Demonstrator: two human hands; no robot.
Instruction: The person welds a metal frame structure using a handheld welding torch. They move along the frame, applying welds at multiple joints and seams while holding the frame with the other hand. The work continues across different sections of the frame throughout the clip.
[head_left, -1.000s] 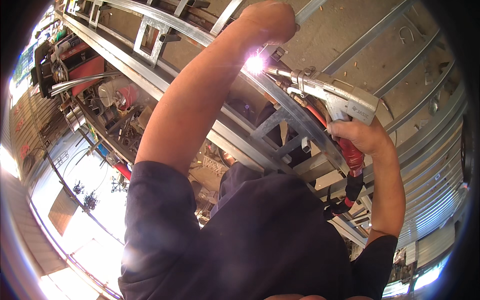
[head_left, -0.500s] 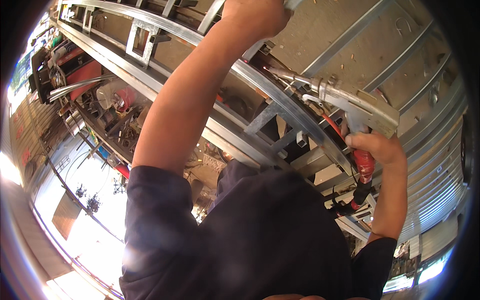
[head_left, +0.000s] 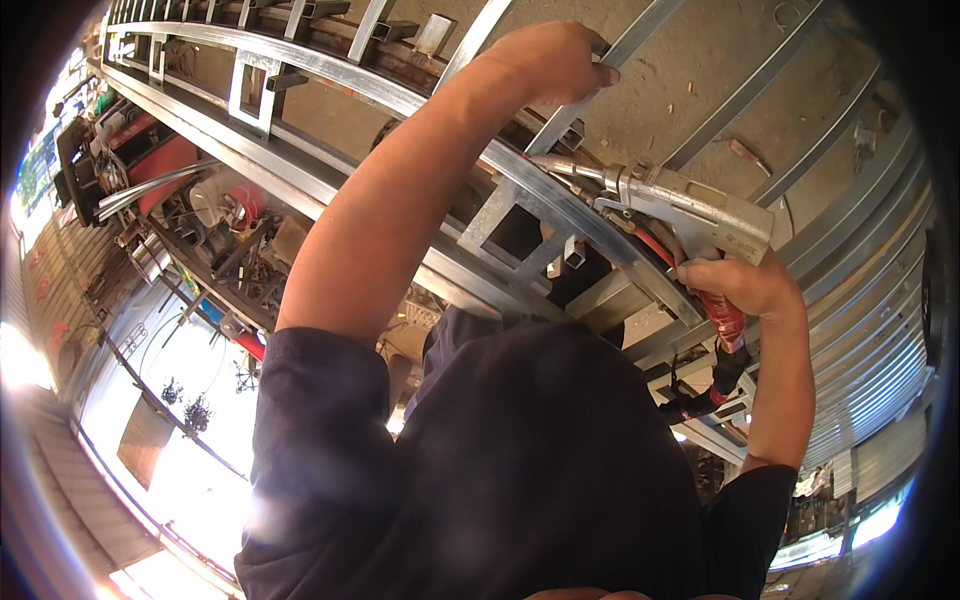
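My left hand (head_left: 556,62) is closed around a galvanised square metal bar (head_left: 640,35), whose near end meets a long curved metal rail (head_left: 560,190). In my right hand (head_left: 745,285) is a silver pistol-shaped welding gun (head_left: 690,203), held by its grip. Its nozzle (head_left: 560,166) points left, with the tip close to the joint of bar and rail; whether they touch I cannot tell. A small red spot shows near the tip. A red-and-black wrapped cable (head_left: 728,330) hangs below the grip.
Parallel metal bars (head_left: 760,95) span the floor at the far right. A straight beam (head_left: 200,130) runs beside the curved rail, with a square metal frame (head_left: 252,95) between them. On the left stands a cluttered rack (head_left: 190,250). Ribbed metal (head_left: 860,360) lies at right.
The view has shifted, showing more of my left hand and the bar. The gun's nozzle sits closer to the rail joint. Both hands keep their grip.
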